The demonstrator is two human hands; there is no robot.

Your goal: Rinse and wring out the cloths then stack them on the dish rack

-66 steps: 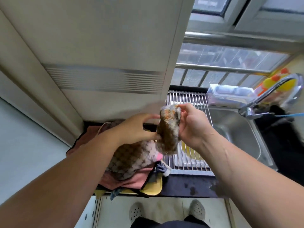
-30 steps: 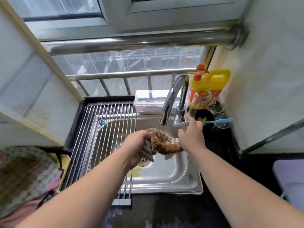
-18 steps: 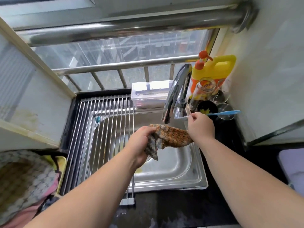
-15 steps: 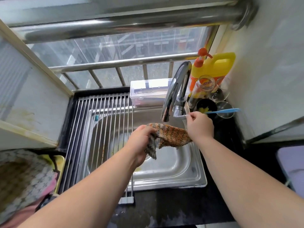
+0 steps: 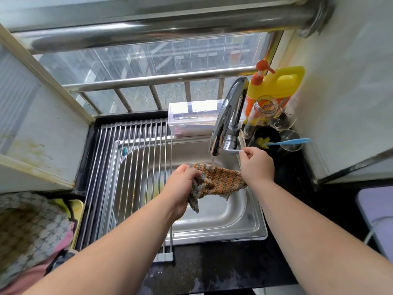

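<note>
Orange knitted cloth [image 5: 220, 182] over the sink's [image 5: 256, 229] open 3 o'clock half.
Left hand [image 5: 180, 188] fingers clench it; right hand [image 5: 256, 165] fingers pinch the faucet lever [image 5: 232, 150]. Dish rack [image 5: 131, 167] spans 9 o'clock.

I've got an orange-and-grey speckled dishcloth [image 5: 219, 179] on screen, yellow detergent jug [image 5: 276, 86] with orange pump [image 5: 260, 69], blue brush [image 5: 291, 142], grey-white houndstooth cloth [image 5: 27, 226].

The cloth [image 5: 221, 179] is looking rough, coarse-knit, matt. The sink [image 5: 255, 226] & rack [image 5: 127, 167] are showing as s/s metal, semi-glossy; tap [image 5: 227, 111] is gleaming mirror chrome. Yellow bottle [image 5: 280, 86] is reading smooth plastic, box [image 5: 191, 118] clear plastic. Dark counter [image 5: 212, 271] is looking speckled, wet-shiny.
</note>
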